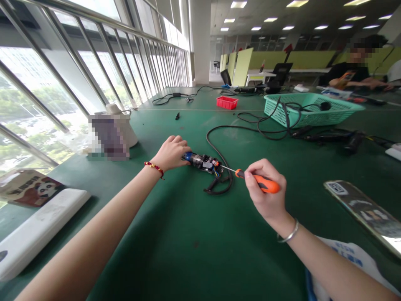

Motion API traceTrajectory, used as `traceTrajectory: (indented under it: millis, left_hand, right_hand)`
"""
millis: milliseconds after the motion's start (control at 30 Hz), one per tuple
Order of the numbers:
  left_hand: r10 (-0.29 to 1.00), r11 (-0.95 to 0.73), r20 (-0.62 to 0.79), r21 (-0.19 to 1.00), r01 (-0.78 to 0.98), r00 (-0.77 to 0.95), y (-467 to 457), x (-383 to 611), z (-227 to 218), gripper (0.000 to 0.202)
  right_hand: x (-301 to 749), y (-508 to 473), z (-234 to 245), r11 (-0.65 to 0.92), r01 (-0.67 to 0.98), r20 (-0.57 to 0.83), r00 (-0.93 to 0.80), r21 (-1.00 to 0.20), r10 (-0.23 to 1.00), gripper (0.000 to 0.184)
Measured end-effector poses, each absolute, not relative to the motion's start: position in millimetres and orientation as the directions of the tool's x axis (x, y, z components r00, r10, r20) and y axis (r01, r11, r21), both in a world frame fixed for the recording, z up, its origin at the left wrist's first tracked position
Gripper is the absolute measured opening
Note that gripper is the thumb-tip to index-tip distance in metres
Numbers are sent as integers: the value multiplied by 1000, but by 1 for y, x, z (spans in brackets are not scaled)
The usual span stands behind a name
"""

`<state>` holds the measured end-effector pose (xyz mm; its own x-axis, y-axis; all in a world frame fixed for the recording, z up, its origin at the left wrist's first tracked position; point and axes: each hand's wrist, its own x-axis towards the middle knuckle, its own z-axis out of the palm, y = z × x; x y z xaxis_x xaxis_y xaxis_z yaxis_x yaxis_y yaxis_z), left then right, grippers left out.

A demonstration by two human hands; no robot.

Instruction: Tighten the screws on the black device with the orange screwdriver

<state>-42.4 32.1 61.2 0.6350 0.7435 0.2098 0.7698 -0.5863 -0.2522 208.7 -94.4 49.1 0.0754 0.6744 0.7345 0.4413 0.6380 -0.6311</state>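
Observation:
My left hand [174,153] is closed around the blue end of an opened power tool [203,162], which lies on the green table with its motor, switch and coloured wires exposed. A black cord runs from the tool's right end and loops beside it. In my right hand [266,188] is a screwdriver [265,182] with an orange and black handle, my fingers wrapped round it. Its thin shaft points left, and the tip is at the wired end of the tool; whether it sits in a screw is too small to tell.
A teal basket [313,121] with black cables and a small red tray [227,103] stand farther back. To the left are a white jug [129,129], a panda-printed box [31,188] and a long white case [44,230]. A phone [366,209] lies right. Another person [351,71] sits far right.

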Motion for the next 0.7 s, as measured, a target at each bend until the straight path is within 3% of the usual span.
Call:
traceTrajectory:
  millis: [333, 700]
  left_hand:
    - [841, -458, 403, 174, 871, 362, -3, -46, 18, 37]
    - [817, -500, 427, 193, 844, 387, 1, -52, 16, 33]
  right_hand:
    - [215, -75, 35, 465, 284, 534, 254, -838, 807, 18]
    - [210, -71, 29, 407, 225, 456, 246, -885, 855, 19]
